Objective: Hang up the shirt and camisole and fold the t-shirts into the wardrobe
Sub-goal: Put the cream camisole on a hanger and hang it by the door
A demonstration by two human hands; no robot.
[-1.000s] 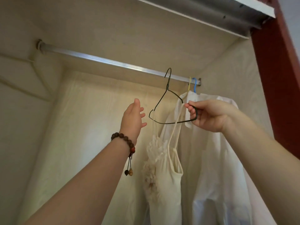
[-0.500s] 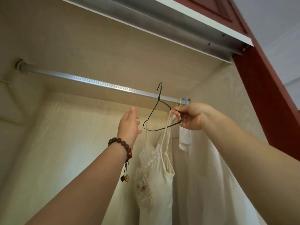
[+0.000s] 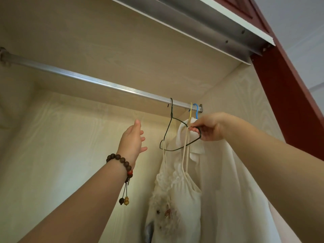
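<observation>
A cream camisole [image 3: 175, 195] with a ruffled front hangs by its thin straps from a dark wire hanger [image 3: 169, 135]. The hanger's hook sits over the silver wardrobe rail [image 3: 91, 81]. My right hand [image 3: 208, 128] pinches the hanger's right end together with a strap. My left hand [image 3: 132, 141] is raised just left of the hanger, fingers apart and holding nothing. Behind the camisole a white shirt [image 3: 233, 181] hangs on a yellow hanger [image 3: 190, 111] next to a blue hanger [image 3: 196, 110] at the rail's right end.
The pale wood wardrobe back wall [image 3: 61, 155] lies to the left, and the rail is bare there. A metal door track [image 3: 201, 27] runs overhead. The red door frame [image 3: 287, 95] borders the right side. A beaded bracelet [image 3: 122, 162] is on my left wrist.
The hanger with the camisole rose from below the rail until its hook went over the rail. My right hand kept its grip throughout. The view tilted upward.
</observation>
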